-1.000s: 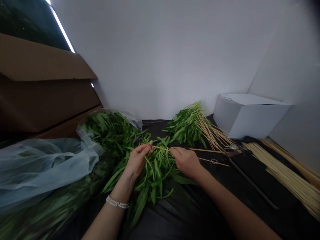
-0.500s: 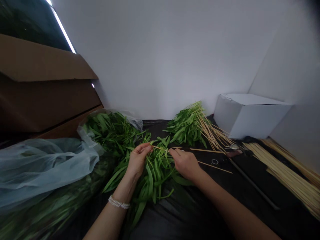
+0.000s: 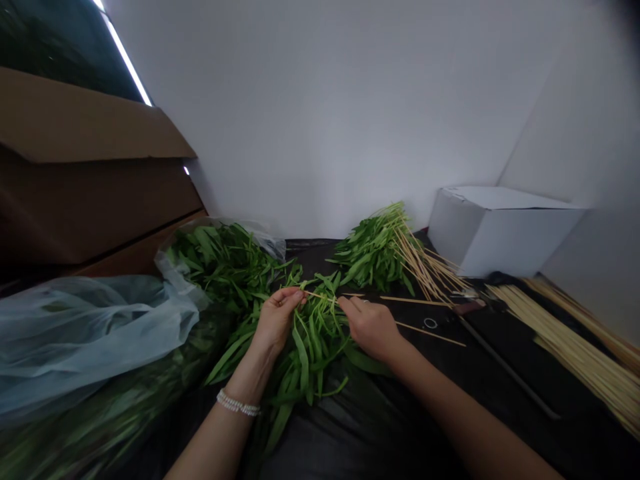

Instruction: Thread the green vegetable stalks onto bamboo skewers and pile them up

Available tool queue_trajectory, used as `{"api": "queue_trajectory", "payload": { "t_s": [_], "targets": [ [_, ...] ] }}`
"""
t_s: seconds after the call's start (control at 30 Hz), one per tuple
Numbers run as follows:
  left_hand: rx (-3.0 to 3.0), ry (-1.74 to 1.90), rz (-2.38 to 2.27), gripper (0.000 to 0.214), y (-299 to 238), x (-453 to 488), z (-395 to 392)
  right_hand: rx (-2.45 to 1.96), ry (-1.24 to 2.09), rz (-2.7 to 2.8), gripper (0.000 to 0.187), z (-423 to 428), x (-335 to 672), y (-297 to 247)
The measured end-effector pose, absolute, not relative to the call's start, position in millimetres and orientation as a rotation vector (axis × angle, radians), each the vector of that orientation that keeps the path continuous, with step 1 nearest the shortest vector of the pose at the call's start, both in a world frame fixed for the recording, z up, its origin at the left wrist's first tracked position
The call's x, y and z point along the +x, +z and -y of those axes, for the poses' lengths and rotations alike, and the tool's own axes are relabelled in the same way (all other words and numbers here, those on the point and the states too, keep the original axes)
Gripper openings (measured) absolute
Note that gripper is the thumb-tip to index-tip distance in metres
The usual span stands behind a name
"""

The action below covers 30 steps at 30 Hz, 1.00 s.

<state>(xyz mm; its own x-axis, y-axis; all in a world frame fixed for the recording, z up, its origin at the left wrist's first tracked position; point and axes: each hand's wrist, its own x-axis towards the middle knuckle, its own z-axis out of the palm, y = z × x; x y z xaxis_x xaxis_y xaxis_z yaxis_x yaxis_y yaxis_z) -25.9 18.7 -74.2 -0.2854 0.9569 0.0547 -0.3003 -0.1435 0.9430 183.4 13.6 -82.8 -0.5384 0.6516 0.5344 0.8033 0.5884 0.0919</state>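
Observation:
A thin bamboo skewer point(image 3: 320, 297) runs between my two hands, with long-leaved green stems point(image 3: 310, 340) hanging below it in a loose clump. My left hand point(image 3: 277, 317) is closed in a pinch at the skewer's left end, by a pale green stem. Fingers of my right hand point(image 3: 373, 327) are curled round the skewer farther right. Beyond that hand a length of stick point(image 3: 433, 335) sticks out roughly in line with it; the hand hides whether they are one piece. More loose greens point(image 3: 220, 260) lie behind my left hand in a clear plastic bag point(image 3: 165, 263).
Behind my right hand lies a pile of skewered greens point(image 3: 375, 250), their sticks pointing right. A white box point(image 3: 515, 230) stands at the back right, near bundled sticks point(image 3: 565, 340). A small ring point(image 3: 430, 323) lies on the black cover point(image 3: 340, 420). Cardboard point(image 3: 90, 207) rises at left.

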Motion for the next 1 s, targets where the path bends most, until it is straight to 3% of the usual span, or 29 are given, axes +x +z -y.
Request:
{"api": "queue_trajectory", "payload": {
  "t_s": [1.0],
  "targets": [
    [1.104, 1.506, -1.197, 0.03, -75.4, -5.6, -8.6, -1.258, -0.303, 2.467, 0.036, -7.0, 175.7, -83.7]
  ]
}}
